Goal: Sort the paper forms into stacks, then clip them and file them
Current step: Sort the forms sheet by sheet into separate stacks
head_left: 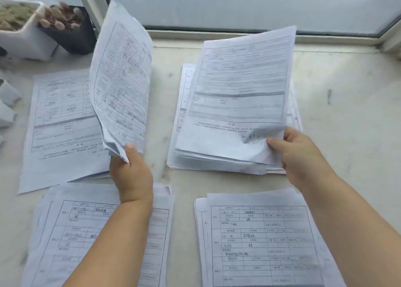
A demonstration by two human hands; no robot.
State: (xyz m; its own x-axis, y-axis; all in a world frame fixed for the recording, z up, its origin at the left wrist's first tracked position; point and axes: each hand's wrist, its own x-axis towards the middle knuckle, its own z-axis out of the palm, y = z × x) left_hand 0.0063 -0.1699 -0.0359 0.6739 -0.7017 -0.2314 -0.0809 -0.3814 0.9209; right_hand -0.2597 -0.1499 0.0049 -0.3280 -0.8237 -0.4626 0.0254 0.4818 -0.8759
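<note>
Two hands busy: left hand [130,173] grips raised forms [121,80]; right hand [303,156] pinches top sheet [240,80] off the upper-right stack [217,160].

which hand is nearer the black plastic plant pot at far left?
Left. The left hand holds up a sheet of forms just right of the black plastic plant pot; the right hand pinches a sheet on the thick far-right paper stack, farther away.
</note>
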